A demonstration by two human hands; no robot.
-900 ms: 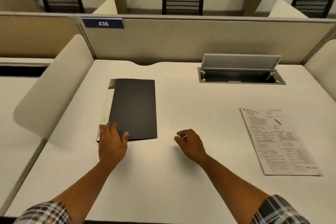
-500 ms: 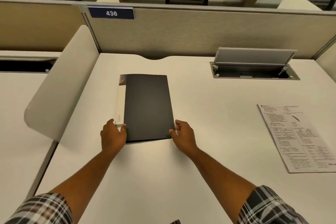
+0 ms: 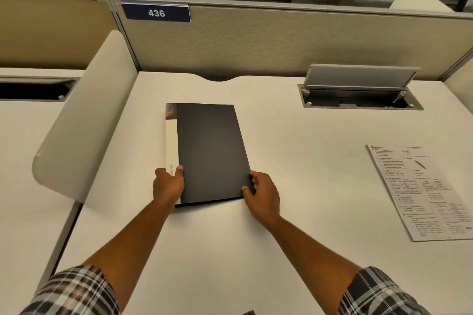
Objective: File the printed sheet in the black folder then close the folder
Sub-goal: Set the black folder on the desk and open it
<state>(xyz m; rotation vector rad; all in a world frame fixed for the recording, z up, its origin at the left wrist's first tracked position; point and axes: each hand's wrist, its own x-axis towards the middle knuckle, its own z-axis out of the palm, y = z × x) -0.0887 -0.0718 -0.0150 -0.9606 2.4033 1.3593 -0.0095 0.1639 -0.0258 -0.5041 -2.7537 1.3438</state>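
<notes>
The black folder lies closed on the white desk, its white spine strip on the left. My left hand grips the folder's near left corner, thumb on top of the spine strip. My right hand holds the near right corner, fingertips curled on the cover's edge, which is raised a little off the desk. The printed sheet lies flat at the far right of the desk, apart from both hands.
A cable box with a raised grey lid is set into the desk at the back right. A curved white divider stands along the left side. A beige partition labelled 436 closes off the back.
My right hand moved left from the bare desk to the folder's near right corner. My left hand shifted its grip on the near left corner. The cover's near right edge now lifts slightly.
</notes>
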